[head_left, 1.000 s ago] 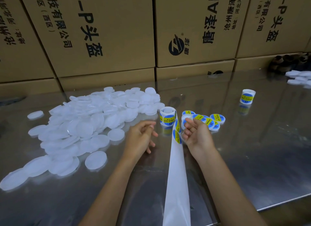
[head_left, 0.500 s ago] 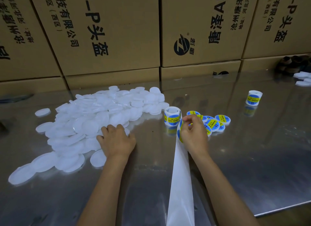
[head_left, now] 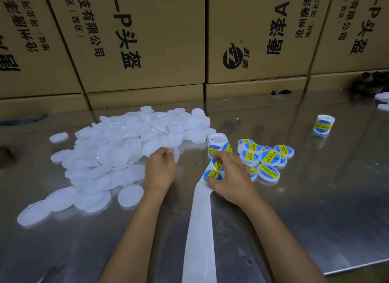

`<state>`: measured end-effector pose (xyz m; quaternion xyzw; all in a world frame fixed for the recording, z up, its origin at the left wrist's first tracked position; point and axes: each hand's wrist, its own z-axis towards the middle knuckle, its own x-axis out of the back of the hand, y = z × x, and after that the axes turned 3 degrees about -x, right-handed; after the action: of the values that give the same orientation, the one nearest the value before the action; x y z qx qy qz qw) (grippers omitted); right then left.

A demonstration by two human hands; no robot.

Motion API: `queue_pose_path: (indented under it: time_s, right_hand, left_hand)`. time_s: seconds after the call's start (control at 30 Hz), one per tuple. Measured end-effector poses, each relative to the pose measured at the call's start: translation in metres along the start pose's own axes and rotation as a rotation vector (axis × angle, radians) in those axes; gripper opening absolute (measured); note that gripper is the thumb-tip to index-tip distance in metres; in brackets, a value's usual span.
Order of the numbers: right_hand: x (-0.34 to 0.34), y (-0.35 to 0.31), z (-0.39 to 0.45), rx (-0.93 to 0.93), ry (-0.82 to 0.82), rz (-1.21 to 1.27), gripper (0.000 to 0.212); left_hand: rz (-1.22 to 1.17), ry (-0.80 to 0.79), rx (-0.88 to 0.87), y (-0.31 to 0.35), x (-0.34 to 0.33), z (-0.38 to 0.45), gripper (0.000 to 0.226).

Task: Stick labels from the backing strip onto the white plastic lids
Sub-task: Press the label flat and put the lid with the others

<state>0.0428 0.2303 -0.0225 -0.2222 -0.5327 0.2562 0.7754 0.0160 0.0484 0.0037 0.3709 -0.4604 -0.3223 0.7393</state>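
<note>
Boxes [head_left: 130,40]: cardboard, printed, stacked as a wall behind the table; four columns show, cut by the frame. Table [head_left: 315,209]: one, polished metal, likely slick, so a lid pressed from above may skate unless steadied. Pile [head_left: 117,154] of unlabelled white lids: too many and too overlapped to count, several dozen at a guess, spread over the left half; thin, translucent, light discs with a low rim, probably stiff enough to lift by the edge with two fingers, and best taken from the loose fringe nearest the person. Backing strip [head_left: 201,230]: one, white, glossy, limp paper running from the near edge up to the roll; stripped bare along its lower run, it should curl and slide freely, so it wants holding down beside the label being peeled. Labelled lids [head_left: 269,156]: a cluster of roughly eight right of the roll, some stacked, exact count uncertain. Left hand [head_left: 161,170]: at the pile's near-right edge, fingers curled, pinching a lid [head_left: 176,156] by its rim. Right hand [head_left: 230,178]: resting on the strip, fingertips gripping at the labels there. Label rolls: two, roll [head_left: 217,144] feeding the strip, just beyond the right hand, and spare roll [head_left: 323,124] well apart at the right. Labels [head_left: 213,175] on the strip below the roll: two visible, round, blue with a yellow band, thin and flimsy, sticky beneath once lifted; judged best raised by the edge with a fingernail and kept flat to avoid folding onto themselves.
</note>
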Motion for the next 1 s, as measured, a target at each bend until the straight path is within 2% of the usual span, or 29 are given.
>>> queue_pose_path:
  time_s: [0.13, 0.23, 0.3, 0.37, 0.47, 0.67, 0.77, 1.0]
  right_hand:
    - [0.001, 0.000, 0.000, 0.008, -0.036, -0.029, 0.052]
    - [0.001, -0.001, -0.002, 0.014, -0.087, -0.024, 0.050]
    - [0.001, -0.003, -0.004, 0.042, -0.100, -0.041, 0.045]
    - [0.002, -0.004, -0.005, 0.061, -0.097, -0.040, 0.037]
    - [0.005, -0.006, -0.005, 0.086, -0.134, -0.026, 0.031]
    - [0.012, -0.007, -0.004, 0.072, -0.229, 0.005, 0.035]
    - [0.013, -0.008, -0.003, 0.049, -0.265, 0.049, 0.037]
    - [0.014, -0.008, -0.003, 0.024, -0.273, 0.089, 0.030]
  left_hand:
    - [-0.661, -0.108, 0.361, 0.009, -0.003, -0.002, 0.022]
    - [-0.912, -0.239, 0.437, 0.010, -0.003, -0.004, 0.023]
    - [-0.992, -0.279, 0.445, 0.010, -0.004, -0.005, 0.023]
    - [-0.978, -0.314, 0.430, 0.010, -0.007, -0.005, 0.024]
    - [-0.920, -0.365, 0.406, 0.010, -0.010, -0.009, 0.015]
    - [-0.813, -0.354, 0.374, 0.013, -0.017, -0.013, 0.022]
    - [-0.835, -0.349, 0.369, 0.014, -0.016, -0.013, 0.017]
    - [-0.682, -0.368, 0.295, 0.011, -0.019, -0.013, 0.016]
